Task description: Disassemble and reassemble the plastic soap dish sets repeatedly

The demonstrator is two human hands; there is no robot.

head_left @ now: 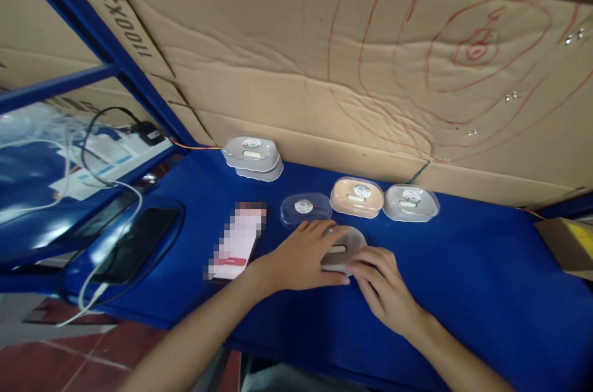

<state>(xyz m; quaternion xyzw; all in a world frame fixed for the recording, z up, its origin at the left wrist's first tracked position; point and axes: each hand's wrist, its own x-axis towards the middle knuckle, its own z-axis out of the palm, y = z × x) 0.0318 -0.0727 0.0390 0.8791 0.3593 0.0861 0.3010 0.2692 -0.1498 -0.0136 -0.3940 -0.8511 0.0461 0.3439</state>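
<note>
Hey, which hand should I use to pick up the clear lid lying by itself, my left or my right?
Left, I'd say. Your left hand is right beside the clear lid, while your right hand is farther off, at the gray dish's right edge, and would likely have to cross over.

printed along the cardboard strip [110,8]: "1100x380", running aslant.
marked on clear lids with round stickers [362,192], too small to read.
</note>
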